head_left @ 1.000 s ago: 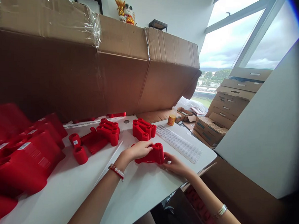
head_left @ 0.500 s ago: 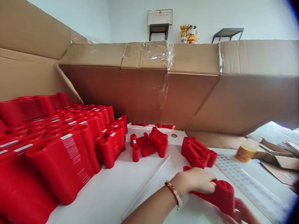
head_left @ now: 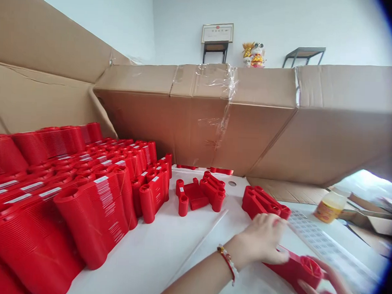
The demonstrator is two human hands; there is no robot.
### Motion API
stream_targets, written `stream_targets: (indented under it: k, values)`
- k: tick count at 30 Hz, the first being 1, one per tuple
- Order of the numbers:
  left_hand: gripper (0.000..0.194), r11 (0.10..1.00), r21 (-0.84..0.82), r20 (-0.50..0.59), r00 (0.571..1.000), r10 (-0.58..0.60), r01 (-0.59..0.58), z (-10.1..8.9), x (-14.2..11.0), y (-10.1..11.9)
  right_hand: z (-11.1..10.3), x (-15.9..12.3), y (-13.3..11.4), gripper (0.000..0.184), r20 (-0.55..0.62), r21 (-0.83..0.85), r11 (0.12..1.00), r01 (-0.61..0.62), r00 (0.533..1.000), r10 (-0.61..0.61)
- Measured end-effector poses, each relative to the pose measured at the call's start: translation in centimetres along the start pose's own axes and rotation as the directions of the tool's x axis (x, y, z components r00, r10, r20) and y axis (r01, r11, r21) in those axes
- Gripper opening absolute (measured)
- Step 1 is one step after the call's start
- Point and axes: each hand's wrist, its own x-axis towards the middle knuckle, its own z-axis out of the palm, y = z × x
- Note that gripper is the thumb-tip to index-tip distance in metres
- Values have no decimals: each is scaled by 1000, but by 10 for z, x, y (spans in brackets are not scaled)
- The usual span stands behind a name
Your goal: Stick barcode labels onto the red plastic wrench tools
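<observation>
A red plastic part with tubular ends (head_left: 293, 269) lies low at the right on the white table. My right hand (head_left: 334, 288) grips its near end, thumb on one side and fingers on the other. Over its far end is my left hand (head_left: 265, 239), wearing a beaded bracelet; the thumb is apart from the other fingers and near the part's top edge. Those fingertips are blurred. Just beyond it lie similar red parts (head_left: 265, 203) side by side. To their right, a sheet of small printed labels (head_left: 324, 243) stretches along the table.
Ridged red parts (head_left: 95, 212) with white labels stand in dense rows at left. Several smaller ones (head_left: 198, 195) lie mid-table, near a thin clear strip (head_left: 200, 242). Large cardboard (head_left: 197, 125) leans across the back. A jar with yellow contents (head_left: 330, 207) stands at right.
My left hand has loosened from the red part and its fingers have lifted. The part and my right hand have shifted slightly right and down in the view, which has itself moved.
</observation>
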Motion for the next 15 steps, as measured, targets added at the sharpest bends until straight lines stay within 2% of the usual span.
stream_targets:
  k: [2,3,4,6,8,11,15]
  values:
    - [93,992,-83,-47,994,-93,89,0,-8,-9,3,2,-10,70,60,46,999,16,998,-18]
    - [98,981,-136,-60,987,-146,137,1,-11,-15,5,3,-17,70,144,72,997,-12,990,1]
    - [98,963,-197,-63,978,-199,184,3,-14,-19,8,4,-24,66,171,83,996,-35,985,20]
    - [91,919,-304,-79,955,-286,250,7,-18,-27,14,2,-41,56,198,75,993,-94,977,77]
    - [76,878,-393,-128,929,-348,275,10,-20,-31,18,-2,-59,55,181,131,980,-148,976,123]
    - [53,821,-520,-201,901,-385,235,11,-23,-32,19,-11,-85,60,140,338,914,-225,972,188]
    - [41,753,-652,-265,904,-335,88,4,-31,-19,17,-16,-113,64,133,427,882,-198,979,155]
